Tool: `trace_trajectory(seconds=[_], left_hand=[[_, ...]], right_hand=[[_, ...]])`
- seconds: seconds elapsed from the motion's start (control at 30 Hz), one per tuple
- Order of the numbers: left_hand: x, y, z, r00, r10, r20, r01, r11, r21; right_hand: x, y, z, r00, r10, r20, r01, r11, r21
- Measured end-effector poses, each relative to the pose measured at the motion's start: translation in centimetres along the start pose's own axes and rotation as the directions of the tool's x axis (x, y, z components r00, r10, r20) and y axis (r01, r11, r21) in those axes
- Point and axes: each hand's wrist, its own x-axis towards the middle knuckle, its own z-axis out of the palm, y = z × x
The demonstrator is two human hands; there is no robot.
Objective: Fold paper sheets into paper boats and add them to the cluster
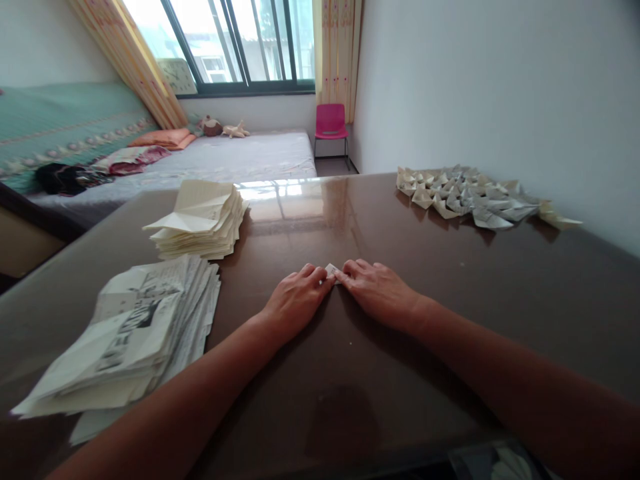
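Observation:
A small folded piece of paper [331, 269] lies at the middle of the brown table, mostly covered by my fingers. My left hand [299, 293] grips its left side with curled fingers. From the other side, my right hand [377, 288] pinches it, the thumbs nearly meeting over the paper. Only a pale tip with faint print shows between the hands. To the left of my left arm lies a stack of printed sheets [135, 333]. Behind that is a stack of cream paper [200, 217]. Several folded paper boats [465, 193] stand grouped at the far right.
The glossy brown table [300, 400] reaches toward a bed [270, 153] with pillows and soft toys. A pink chair [331, 122] stands by the window, and a white wall [490, 87] runs along the right side.

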Motion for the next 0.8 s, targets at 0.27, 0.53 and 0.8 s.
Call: trace_trajectory(seconds=[0.27,0.53,0.8], left_hand=[[-0.4,1.4,-1.3,0.997,-0.064,0.038,0.057,0.986,0.154],[-0.5,1.8,-2.0,0.987,-0.144,0.075,0.129,0.975,0.178],[-0.7,1.9,-2.0,0.974,-0.21,0.079,0.191,0.961,0.2]], right_hand=[[-0.9,-0.6,-1.5,0.993,0.048,0.112,-0.037,0.994,-0.1],[-1.1,-0.8,-1.8,0.988,0.054,0.142,-0.042,0.995,-0.085],[-1.0,-0.8,-1.8,0.993,0.045,0.11,-0.037,0.996,-0.076]])
